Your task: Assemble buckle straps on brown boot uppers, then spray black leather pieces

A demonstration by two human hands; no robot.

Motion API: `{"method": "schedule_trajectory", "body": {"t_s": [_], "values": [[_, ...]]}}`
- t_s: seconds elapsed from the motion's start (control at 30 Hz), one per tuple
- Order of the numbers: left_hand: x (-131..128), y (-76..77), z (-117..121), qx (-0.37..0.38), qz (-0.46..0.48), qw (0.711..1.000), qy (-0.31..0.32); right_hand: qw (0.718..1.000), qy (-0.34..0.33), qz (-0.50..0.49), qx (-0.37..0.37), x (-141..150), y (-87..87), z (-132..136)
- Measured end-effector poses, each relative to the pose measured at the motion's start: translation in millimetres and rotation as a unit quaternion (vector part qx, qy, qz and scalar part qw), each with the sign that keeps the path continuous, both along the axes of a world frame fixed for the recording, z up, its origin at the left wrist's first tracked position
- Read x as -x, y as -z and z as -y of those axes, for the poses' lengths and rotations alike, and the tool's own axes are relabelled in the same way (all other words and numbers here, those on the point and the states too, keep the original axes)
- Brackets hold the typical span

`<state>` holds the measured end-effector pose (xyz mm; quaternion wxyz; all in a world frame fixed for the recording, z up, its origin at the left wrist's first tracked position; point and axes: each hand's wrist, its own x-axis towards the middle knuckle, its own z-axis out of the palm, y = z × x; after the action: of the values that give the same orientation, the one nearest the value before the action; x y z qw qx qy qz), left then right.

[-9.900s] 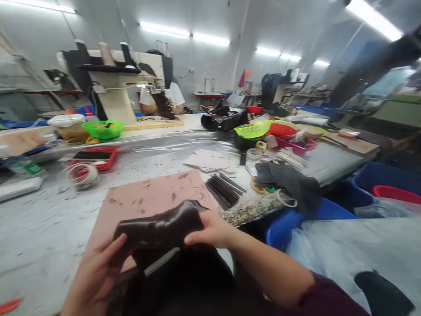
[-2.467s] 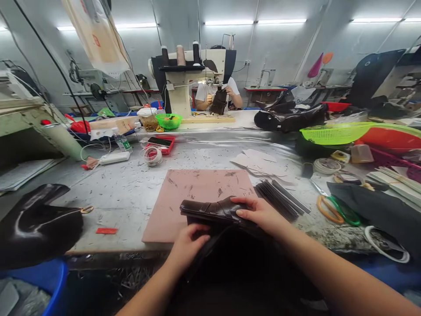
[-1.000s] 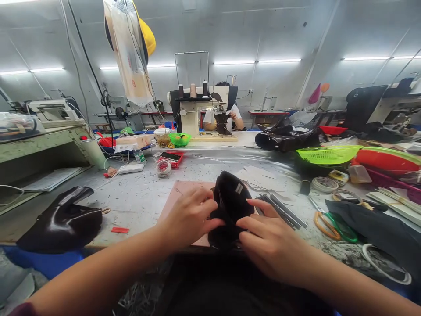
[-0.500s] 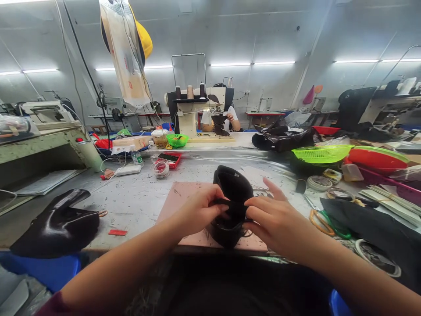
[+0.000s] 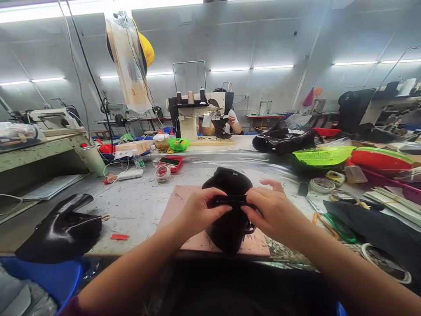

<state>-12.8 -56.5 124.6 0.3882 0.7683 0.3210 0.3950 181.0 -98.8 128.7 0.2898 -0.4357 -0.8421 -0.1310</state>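
Observation:
A black boot upper (image 5: 226, 235) stands on a pink board (image 5: 174, 206) at the front of the table. My left hand (image 5: 205, 208) pinches its edge from the left, thumb below and fingers above. From the right, my right hand (image 5: 268, 208) grips the same dark edge between thumb and fingers, one finger raised off it. Between both hands the edge is stretched into a short, nearly level strip. A small loop sticks out of the upper below my right hand. The inside of the upper is too dark to make out.
Another shiny black upper (image 5: 62, 228) lies at the left. Scissors with orange and green handles (image 5: 340, 228), black material (image 5: 375, 226) and tape rolls (image 5: 322, 185) are on the right. Across the table, a person sits behind a sewing machine (image 5: 197, 112).
My hands have brought the upper's edge to a flatter, more level line, and my left thumb has shifted along it. The upper has turned slightly, its opening less visible.

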Motion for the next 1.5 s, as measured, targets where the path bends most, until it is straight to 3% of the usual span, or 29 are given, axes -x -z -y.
{"method": "schedule_trajectory", "body": {"t_s": [0.33,0.5,0.57,0.67,0.73,0.8,0.9,0.97,1.13,1.37,1.43,1.5], "values": [[-3,-6.3,0,0.043,0.021,0.998,-0.035,1.000,-0.004,-0.001,0.010,3,1.9,-3],[-2,2.3,2,0.079,0.081,0.993,-0.043,0.999,-0.034,0.008,0.040,-1,0.4,-4],[3,6.7,-1,0.104,0.099,0.989,-0.020,0.998,-0.042,0.005,0.038,-4,-0.5,-5],[17,3.4,-8,0.140,0.056,0.987,0.064,0.999,-0.046,0.001,0.021,-6,-1.2,-7],[27,-8.1,-10,0.101,-0.011,0.989,0.109,0.999,-0.051,0.004,0.009,-4,-1.5,-7],[33,-23.7,-7,-0.007,-0.103,0.988,0.118,0.998,-0.054,0.010,-0.002,0,-2.4,-5],[32,-42.0,0,-0.174,-0.264,0.944,0.096,0.998,-0.060,0.016,-0.010,5,-4.9,-2],[28,-45.5,2,-0.222,-0.323,0.915,0.094,0.998,-0.067,0.009,-0.006,5,-6.8,0],[24,-43.0,-1,-0.216,-0.342,0.899,0.165,0.992,-0.111,-0.018,0.049,-1,-7.5,-1],[13,-67.0,5,-0.167,-0.526,0.813,0.187,0.995,-0.091,-0.012,-0.029,13,-1.1,4],[7,-68.6,8,-0.186,-0.505,0.828,0.160,0.995,-0.083,-0.018,-0.047,17,-2.5,9],[5,-65.6,9,-0.186,-0.460,0.857,0.142,0.996,-0.087,-0.024,-0.015,15,-6.3,12]]}}
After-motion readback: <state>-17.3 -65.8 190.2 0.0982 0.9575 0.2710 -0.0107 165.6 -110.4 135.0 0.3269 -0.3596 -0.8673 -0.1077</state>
